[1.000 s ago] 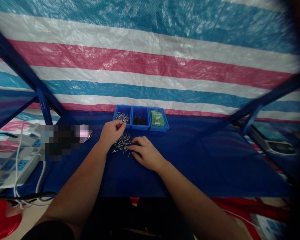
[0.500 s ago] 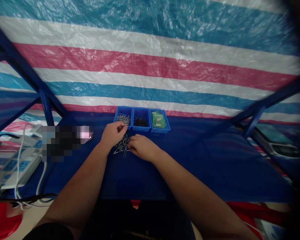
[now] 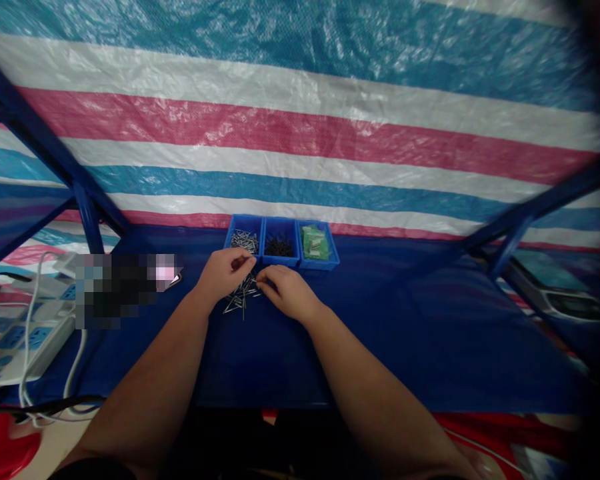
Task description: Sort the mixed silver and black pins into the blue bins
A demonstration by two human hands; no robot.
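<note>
A loose pile of thin silver pins that look like nails or screws [image 3: 237, 300] lies on the blue tabletop [image 3: 380, 320]. My left hand [image 3: 225, 275] is over the pile's upper left edge, thumb and forefinger pinched together near the front of the left bin. On the right side of the pile is my right hand [image 3: 290, 290], its thumb and forefinger closed at the pins. What either hand pinches is too small to make out. Behind the hands, a blue bin [image 3: 229, 233] contains more silver pins [image 3: 245, 241].
The middle blue bin [image 3: 280, 261] holds dark screw-like pieces [image 3: 279, 245]; the right one [image 3: 320, 265] holds green packets [image 3: 314, 241]. Power strips [image 3: 35, 340] with cables and a pixelated dark object [image 3: 115, 290] are at left. Blue frame bars [image 3: 87, 213] flank the table; a scale-like device [image 3: 565, 293] is at far right.
My right fingertips have risen slightly from the pile towards the bins. Some pins in the pile have shifted. My left hand stays nearly in place, and the whole view has moved a little.
</note>
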